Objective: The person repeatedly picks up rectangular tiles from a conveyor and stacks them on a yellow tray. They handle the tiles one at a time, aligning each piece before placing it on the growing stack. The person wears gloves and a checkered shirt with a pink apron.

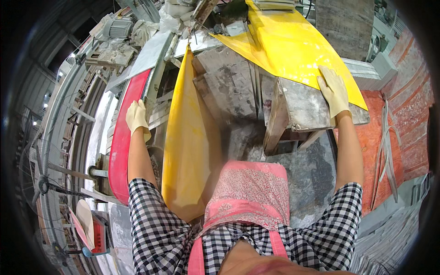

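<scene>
My left hand [137,117], in a pale glove, lies against the inner edge of a long red panel [123,151] on the machine at left. Its fingers are curled, and whatever is under them is hidden. To the right, my gloved right hand [333,93] presses on a glossy yellow sheet [298,46], fingers stretched out and flat. That sheet drapes over a worn wooden table [306,103] and hangs past its near edge. Between my arms a second yellow sheet [185,151] hangs down beside the machine, dusty on its lower part.
A grey motor [118,28] sits at the far left. Orange-red woven sheeting [366,146] with loose pale straps [386,146] lies right of the table. A stack of flat pieces [274,4] rests on the yellow sheet's far end. Metal rails and shelving run along the left.
</scene>
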`<state>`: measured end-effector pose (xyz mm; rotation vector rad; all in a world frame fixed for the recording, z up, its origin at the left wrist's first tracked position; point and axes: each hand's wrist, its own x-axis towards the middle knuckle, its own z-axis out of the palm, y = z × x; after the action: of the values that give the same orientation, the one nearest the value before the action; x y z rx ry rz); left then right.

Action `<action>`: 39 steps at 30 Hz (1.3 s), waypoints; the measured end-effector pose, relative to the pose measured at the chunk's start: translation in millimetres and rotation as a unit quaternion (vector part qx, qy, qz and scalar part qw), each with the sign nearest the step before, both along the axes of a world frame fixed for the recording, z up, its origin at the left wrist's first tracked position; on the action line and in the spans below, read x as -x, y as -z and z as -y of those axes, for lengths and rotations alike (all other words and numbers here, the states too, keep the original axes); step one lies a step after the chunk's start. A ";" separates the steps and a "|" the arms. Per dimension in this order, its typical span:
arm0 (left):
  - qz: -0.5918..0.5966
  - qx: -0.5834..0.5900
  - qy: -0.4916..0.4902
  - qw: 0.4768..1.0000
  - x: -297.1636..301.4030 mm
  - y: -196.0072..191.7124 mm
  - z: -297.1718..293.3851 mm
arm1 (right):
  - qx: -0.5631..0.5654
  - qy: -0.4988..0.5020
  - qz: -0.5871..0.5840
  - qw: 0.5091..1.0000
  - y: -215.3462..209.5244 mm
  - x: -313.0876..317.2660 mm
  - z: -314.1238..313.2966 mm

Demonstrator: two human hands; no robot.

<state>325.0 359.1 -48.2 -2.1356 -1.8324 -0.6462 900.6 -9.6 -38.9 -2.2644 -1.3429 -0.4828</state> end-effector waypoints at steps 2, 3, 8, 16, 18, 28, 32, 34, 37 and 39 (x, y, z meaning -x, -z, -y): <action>0.006 0.003 -0.001 1.000 -0.8 1.8 -0.3 | -0.013 -0.012 0.015 1.000 -0.8 1.2 -0.4; 0.000 -0.010 -0.003 1.000 -1.3 2.2 -0.6 | -0.027 -0.023 0.024 0.999 -1.3 1.6 -0.5; 0.007 0.008 -0.009 1.000 -2.5 3.0 -3.0 | -0.055 -0.048 0.033 0.997 -1.9 2.9 1.2; 0.010 -0.047 0.025 0.999 0.6 12.5 -10.1 | -0.011 -0.023 0.026 0.999 -2.7 -2.3 -0.4; -0.022 -0.053 0.031 0.998 0.9 13.4 -11.1 | -0.016 -0.021 0.040 0.999 -2.2 -3.0 0.1; -0.042 0.022 0.008 0.999 -7.1 4.1 -2.7 | 0.008 -0.018 0.008 1.000 1.3 -15.2 -1.2; -0.016 -0.008 0.033 0.999 -7.7 0.1 5.1 | -0.001 -0.033 0.012 0.999 0.8 -14.5 -0.1; -0.034 -0.009 0.037 0.999 -8.6 -2.1 10.9 | 0.019 -0.035 -0.002 0.999 -0.2 -13.6 0.5; -0.043 -0.005 0.029 0.999 -11.5 -6.4 19.4 | -0.008 -0.052 0.054 0.997 -1.5 -14.5 0.9; -0.091 0.009 0.018 0.996 -14.2 -9.2 23.3 | 0.005 -0.051 0.024 0.998 -1.0 -16.5 0.8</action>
<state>339.2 335.8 -39.0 -2.1644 -1.7147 -0.4270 917.0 -10.3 -37.9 -2.1923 -1.4799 -0.5004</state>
